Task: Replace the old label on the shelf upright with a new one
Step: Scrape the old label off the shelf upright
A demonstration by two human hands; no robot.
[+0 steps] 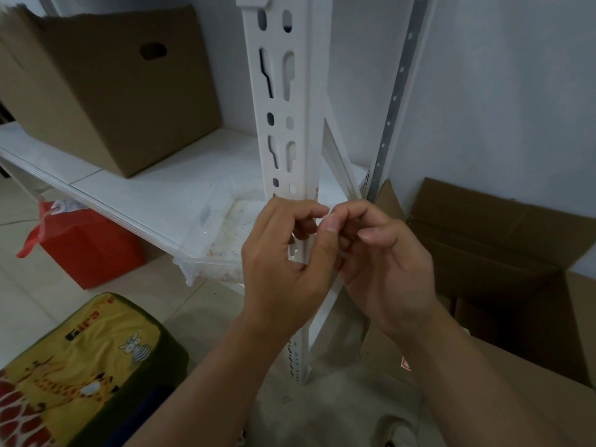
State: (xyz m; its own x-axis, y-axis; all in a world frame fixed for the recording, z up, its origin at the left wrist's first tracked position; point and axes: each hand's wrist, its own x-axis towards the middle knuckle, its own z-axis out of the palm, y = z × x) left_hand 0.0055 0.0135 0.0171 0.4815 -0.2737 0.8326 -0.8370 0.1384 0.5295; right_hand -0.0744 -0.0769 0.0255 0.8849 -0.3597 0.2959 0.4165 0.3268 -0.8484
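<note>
Dim, bluish, soft light; wide-angle bending at the edges.

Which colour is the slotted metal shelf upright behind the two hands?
White, seen in the head view: the slotted metal shelf upright.

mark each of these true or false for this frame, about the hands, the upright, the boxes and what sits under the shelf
1. Both hands meet in front of the white shelf upright. True: the left hand and right hand pinch a small pale piece between their fingertips.
2. The cardboard box on the shelf has a handle hole. True.
3. The bag under the shelf is blue. False: the bag is red.
4. The upright is solid, without holes. False: it has rows of slots.
5. The box at the right is taped shut. False: the floor box has open flaps.
</note>
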